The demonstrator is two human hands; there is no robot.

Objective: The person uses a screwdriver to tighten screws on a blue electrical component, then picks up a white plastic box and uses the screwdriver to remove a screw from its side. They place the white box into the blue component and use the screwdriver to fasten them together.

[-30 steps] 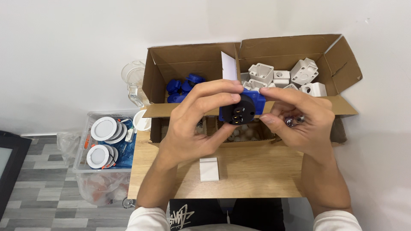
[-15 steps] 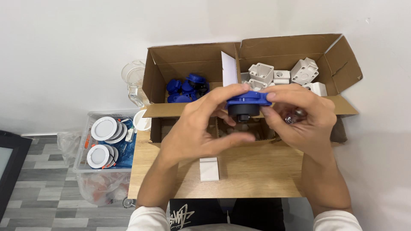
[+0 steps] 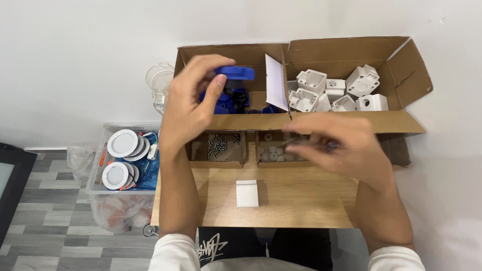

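My left hand (image 3: pixel 193 103) grips a blue round plastic part (image 3: pixel 235 74) by its edge. It holds the part above the left compartment of the big cardboard box (image 3: pixel 228 51), where more blue parts (image 3: pixel 228 100) lie. My right hand (image 3: pixel 346 148) is blurred and hovers low over the small box of white bits (image 3: pixel 273 150). Its fingers are closed on a thin small tool (image 3: pixel 329 146) that looks like a screwdriver. The two hands are apart.
White plastic housings (image 3: pixel 341 90) fill the box's right compartment. A small box of screws (image 3: pixel 216 145) and a white block (image 3: pixel 247 193) sit on the wooden table (image 3: pixel 301 200). To the left are a clear jar (image 3: pixel 159 83) and a plastic bin of round white lamps (image 3: pixel 120 155).
The hands held the blue part together in front of me. Now my left hand has carried it up and left over the box, and my right hand has dropped toward the small boxes.
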